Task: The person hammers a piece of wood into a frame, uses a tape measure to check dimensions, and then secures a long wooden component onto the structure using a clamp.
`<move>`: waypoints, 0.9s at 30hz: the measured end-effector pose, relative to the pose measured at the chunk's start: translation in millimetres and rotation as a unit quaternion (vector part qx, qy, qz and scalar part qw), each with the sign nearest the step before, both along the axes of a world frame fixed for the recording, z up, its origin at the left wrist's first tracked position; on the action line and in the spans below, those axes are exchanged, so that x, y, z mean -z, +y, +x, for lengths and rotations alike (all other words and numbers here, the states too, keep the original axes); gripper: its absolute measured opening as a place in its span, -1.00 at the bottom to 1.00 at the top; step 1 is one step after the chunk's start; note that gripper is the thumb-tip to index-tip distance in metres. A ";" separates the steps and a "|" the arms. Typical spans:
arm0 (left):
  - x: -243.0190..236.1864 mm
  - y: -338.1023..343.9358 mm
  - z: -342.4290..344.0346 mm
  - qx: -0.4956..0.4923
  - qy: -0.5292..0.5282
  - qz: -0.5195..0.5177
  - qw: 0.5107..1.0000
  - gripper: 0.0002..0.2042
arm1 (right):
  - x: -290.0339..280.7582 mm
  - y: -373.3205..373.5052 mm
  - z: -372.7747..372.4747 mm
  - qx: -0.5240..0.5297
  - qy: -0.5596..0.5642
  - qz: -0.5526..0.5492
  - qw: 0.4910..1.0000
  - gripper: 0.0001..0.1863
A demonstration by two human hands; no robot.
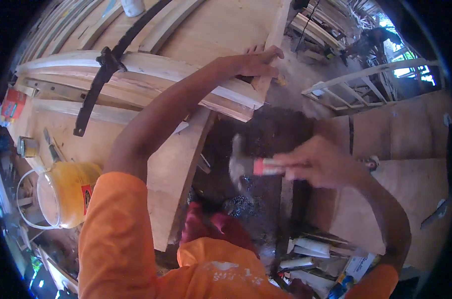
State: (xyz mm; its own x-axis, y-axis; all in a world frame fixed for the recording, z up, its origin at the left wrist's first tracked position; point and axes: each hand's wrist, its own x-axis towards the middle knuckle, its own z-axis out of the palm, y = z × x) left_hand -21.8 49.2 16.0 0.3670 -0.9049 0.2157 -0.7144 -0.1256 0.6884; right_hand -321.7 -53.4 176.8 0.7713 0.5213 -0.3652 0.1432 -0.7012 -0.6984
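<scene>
My left hand [260,64] grips a wooden board [273,35] at the corner of a panel with wooden strips, beside layered pale battens [178,74]. My right hand [315,159] holds a hammer [267,167] with a red-and-grey handle, its blurred head in the air over the dark floor, right of the workbench edge. A long black bar clamp [90,105] crosses the battens to the left of my left forearm. A plywood surface [176,184] lies below the battens.
A yellow bucket [64,194], small can [28,146] and knife [54,152] are at the left. Plywood sheets [410,189] stand at right, an open wooden frame [353,80] behind them. Another person [373,42] is in the background. White tubes [310,247] lie at bottom right.
</scene>
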 end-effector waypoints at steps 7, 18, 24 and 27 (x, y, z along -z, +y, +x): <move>0.8 1.1 -3.0 -0.021 0.001 0.013 1.000 -0.34 | -8.2 -1.3 2.6 0.019 0.097 -0.019 0.995 -0.57; 4.0 -4.3 0.5 -0.018 0.006 0.008 1.000 -0.24 | 4.9 -0.9 -0.7 0.075 -0.017 -0.037 0.996 -0.52; 1.2 -0.5 -0.5 -0.011 -0.010 -0.001 1.000 -0.26 | 2.7 8.4 -13.2 -0.056 0.044 -0.062 0.996 -0.53; -1.0 1.6 -2.6 -0.020 -0.005 0.004 1.000 -0.27 | 11.5 2.5 -10.1 0.018 -0.002 0.005 1.000 -0.49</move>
State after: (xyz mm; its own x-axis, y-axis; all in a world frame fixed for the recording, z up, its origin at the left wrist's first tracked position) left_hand -24.4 50.7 17.0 0.4001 -0.8916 0.2119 -0.7154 -0.1593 0.6804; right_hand -331.8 -50.9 165.3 0.7909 0.4968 -0.3574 0.1208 -0.6993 -0.7045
